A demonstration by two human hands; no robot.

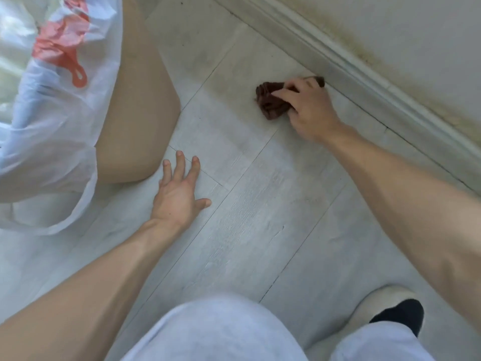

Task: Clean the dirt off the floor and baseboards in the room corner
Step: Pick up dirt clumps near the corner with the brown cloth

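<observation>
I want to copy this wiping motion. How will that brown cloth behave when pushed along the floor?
Probably floppy: the brown cloth lies bunched in folds under the right hand. Likely light, and it should slide on the smooth floor.

A room in a home — pale plank floor (247, 230), moulded white baseboard (346, 66), stained painted wall (416, 35).

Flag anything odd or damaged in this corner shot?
Yes: yellow-brown staining runs along the wall just above the baseboard, and a dingy patch with dark specks marks the floor left of the brown cloth that the right hand grips. The left hand rests flat on the floor.
</observation>
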